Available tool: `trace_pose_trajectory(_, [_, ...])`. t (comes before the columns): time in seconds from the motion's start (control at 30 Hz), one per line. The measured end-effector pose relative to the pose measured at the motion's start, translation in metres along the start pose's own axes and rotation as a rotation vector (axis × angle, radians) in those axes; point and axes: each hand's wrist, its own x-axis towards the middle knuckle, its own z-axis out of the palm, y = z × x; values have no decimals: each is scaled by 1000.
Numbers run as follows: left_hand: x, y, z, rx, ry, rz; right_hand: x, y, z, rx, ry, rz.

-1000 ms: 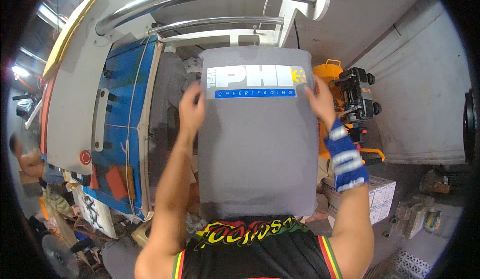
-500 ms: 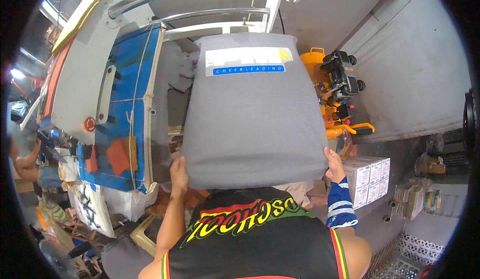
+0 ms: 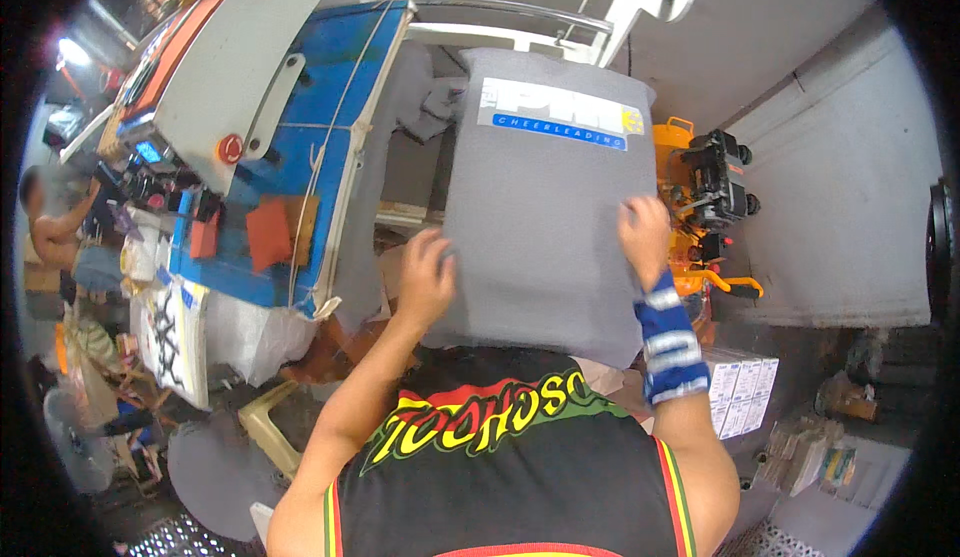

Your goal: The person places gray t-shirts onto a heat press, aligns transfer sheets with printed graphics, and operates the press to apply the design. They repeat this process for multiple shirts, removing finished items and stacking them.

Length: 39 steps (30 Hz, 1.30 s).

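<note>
A grey cloth point(image 3: 545, 217) lies stretched over a flat board in front of me. Near its far end it bears a white and blue printed panel point(image 3: 520, 107) with a yellow mark. Beside the left edge of the cloth is my left hand point(image 3: 428, 272), fingers bent and apart, with nothing visible in them. Over the right edge, farther up, my right hand point(image 3: 645, 232) has its fingers loosely curled and holds nothing that I can see. Whether either hand touches the cloth, I cannot tell. A blue and white band wraps my right wrist.
To the left stands a machine with a blue panel point(image 3: 345, 87) and a red stop button point(image 3: 230, 149). Chrome rails cross the far end. An orange machine point(image 3: 690, 217) and stacked white cartons point(image 3: 740, 397) are at the right. Another person point(image 3: 60, 227) works at far left.
Both hands have released the near corners of the cloth and moved up along its sides. My view has shifted and turned, so the cloth appears farther right.
</note>
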Motion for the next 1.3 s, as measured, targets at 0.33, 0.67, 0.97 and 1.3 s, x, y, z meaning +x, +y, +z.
trace_pose_trajectory(0.33, [14,32,37,324,-89,214,175,-136,148,-23,-291,-716])
trace_pose_trajectory(0.67, [10,32,40,319,-78,206,186,-133,151,4,-477,-695])
trace_pose_trajectory(0.97, [15,32,41,356,-56,236,244,28,170,489,100,294])
trace_pose_trajectory(1.3, [39,80,-111,445,442,500,21,434,-143,19,890,985])
